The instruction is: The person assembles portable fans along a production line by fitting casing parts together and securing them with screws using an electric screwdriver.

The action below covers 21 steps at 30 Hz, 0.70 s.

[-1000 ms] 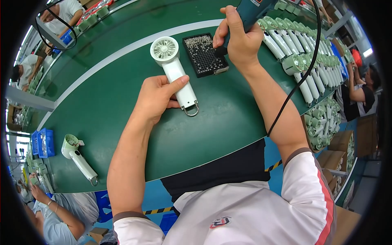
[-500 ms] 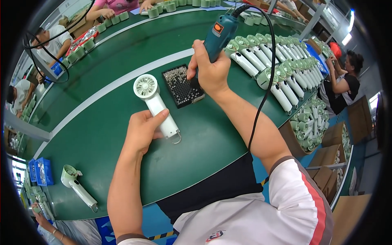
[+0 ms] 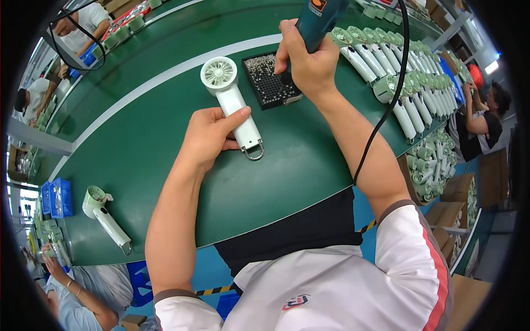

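My left hand (image 3: pixel 212 132) is closed around the white handle of a handheld fan (image 3: pixel 241 118), thumb on top. The fan's round grilled head points away from me, and a metal loop (image 3: pixel 255 158) hangs at the near end. My right hand (image 3: pixel 316 69) grips a teal electric screwdriver (image 3: pixel 320 25), tilted with its dark nose down at the right part of a black gridded tray (image 3: pixel 253 84). Small silvery screws (image 3: pixel 262 66) fill the tray's far part. The screwdriver's tip is hidden by my fingers. The tray lies just right of the fan.
Rows of pale green and white fans (image 3: pixel 381 58) stand close on the right, beside a carton of fan parts (image 3: pixel 428 171). A single fan (image 3: pixel 110 223) lies at left near blue bins (image 3: pixel 59 197). The screwdriver's black cable (image 3: pixel 381 124) crosses my right forearm. Other people sit around the green table (image 3: pixel 149 154).
The whole view has shifted, so table and tray sit higher in the picture. My left hand still holds the fan, and my right hand keeps the screwdriver at the tray.
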{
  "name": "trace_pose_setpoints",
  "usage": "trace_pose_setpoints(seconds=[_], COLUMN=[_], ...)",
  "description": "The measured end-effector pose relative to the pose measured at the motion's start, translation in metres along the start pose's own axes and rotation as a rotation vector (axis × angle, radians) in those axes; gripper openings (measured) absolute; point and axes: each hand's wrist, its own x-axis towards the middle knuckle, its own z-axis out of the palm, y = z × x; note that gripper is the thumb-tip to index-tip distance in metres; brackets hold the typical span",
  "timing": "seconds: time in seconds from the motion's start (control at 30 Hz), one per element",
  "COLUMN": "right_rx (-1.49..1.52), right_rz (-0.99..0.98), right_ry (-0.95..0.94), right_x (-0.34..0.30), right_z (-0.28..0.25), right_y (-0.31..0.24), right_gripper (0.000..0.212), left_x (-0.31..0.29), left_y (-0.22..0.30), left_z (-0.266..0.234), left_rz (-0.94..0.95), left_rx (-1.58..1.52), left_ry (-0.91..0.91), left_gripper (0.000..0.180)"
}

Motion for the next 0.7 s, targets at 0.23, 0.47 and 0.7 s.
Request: trace_pose_setpoints(seconds=[0.23, 0.47, 0.7], right_rx=[-0.008, 0.007, 0.041], right_rz=[-0.063, -0.053, -0.074], right_ry=[-0.039, -0.008, -0.014], right_x=[-0.0027, 0.0005, 0.0009], right_z=[0.002, -0.0061, -0.0056], right_y=[-0.0008, 0.0029, -0.003], right_gripper=[0.018, 0.022, 0.026], left_x=[-0.002, -0.001, -0.0023], left_y=[0.0013, 0.0018, 0.0028], left_z=[0.0, 0.0001, -0.0003], left_rz=[0.007, 0.005, 0.001], left_rx=[-0.01, -0.017, -0.027], left_ry=[-0.013, -0.017, -0.011], left_gripper=[0.044, 0.045, 0.044])
